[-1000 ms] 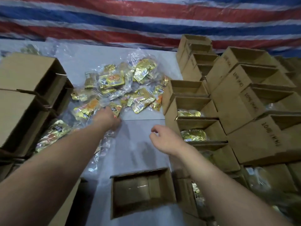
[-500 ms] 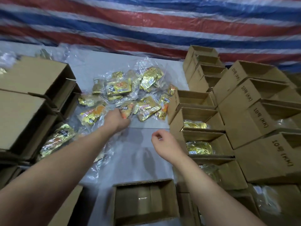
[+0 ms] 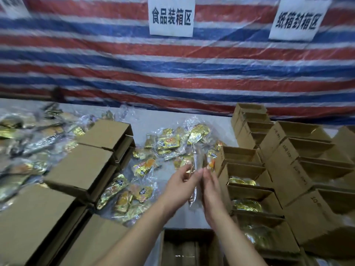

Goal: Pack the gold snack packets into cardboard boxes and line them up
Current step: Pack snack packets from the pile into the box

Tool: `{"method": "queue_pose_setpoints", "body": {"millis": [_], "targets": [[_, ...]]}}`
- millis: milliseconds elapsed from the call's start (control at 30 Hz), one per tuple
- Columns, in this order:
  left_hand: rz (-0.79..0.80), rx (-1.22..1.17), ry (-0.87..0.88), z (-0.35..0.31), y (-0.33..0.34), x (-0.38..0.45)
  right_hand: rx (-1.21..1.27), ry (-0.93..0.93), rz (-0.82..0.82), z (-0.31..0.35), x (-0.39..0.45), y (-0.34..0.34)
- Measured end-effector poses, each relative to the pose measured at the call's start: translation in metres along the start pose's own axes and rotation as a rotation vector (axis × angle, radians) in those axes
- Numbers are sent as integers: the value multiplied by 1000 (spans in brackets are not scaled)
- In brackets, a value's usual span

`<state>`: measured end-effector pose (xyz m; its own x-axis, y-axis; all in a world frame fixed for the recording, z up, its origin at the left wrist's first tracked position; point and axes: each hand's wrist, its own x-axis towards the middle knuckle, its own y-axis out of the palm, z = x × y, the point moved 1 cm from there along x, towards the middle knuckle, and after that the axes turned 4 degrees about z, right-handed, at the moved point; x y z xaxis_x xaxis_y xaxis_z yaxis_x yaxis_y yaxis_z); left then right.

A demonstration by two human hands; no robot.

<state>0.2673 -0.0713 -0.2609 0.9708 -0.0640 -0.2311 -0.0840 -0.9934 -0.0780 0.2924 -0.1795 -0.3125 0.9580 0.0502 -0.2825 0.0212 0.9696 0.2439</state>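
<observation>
One clear-wrapped gold snack packet (image 3: pixel 192 186) hangs edge-on between both hands, left hand (image 3: pixel 181 186) grasping it and right hand (image 3: pixel 210 186) flat against it, apparently to steady it. It sits directly above the empty cardboard box (image 3: pixel 189 246), suggesting loading comes next; filled boxes (image 3: pixel 247 191) stand lined up at right.

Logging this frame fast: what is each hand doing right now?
Left hand: fingers pinching a clear bag of gold packets, held upright between both hands.
Right hand: fingers straight, pressed flat against that bag's other side.
</observation>
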Motion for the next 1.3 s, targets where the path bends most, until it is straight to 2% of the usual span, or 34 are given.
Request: {"method": "queue_pose_setpoints", "body": {"millis": [100,233,367,467,500,567,700,767,933,1000,1033,1133,1300], "targets": [[-31,104,42,-4,12,-8,0,89,121,10,-12,-8],[-77,302,212,-2,32,-19,233,222,270,21,-25,-21],[-104,476,244,12,40,-27,293,279,278,20,-41,-31],[-192,632,287,31,23,-35,305,288,214,11,-49,-50],[-213,644,270,43,13,-36,314,284,188,8,-51,-59],[-182,666,127,75,-8,-37,296,316,202,3,-56,-75],[52,710,-213,145,-32,-51,279,398,299,-11,-65,-91],[121,636,-273,166,-34,-58,135,424,404,-16,-69,-92],[64,411,-203,180,-29,-62,-708,420,608,-24,-69,-71],[43,379,-177,179,-27,-63,-1079,338,761,-31,-64,-59],[38,369,-165,180,-26,-63,-1185,313,844,-36,-62,-53],[24,403,-144,187,-26,-63,-1330,301,957,-57,-57,-41],[34,443,-122,200,-29,-62,-1342,302,1025,-91,-46,-38]]}}
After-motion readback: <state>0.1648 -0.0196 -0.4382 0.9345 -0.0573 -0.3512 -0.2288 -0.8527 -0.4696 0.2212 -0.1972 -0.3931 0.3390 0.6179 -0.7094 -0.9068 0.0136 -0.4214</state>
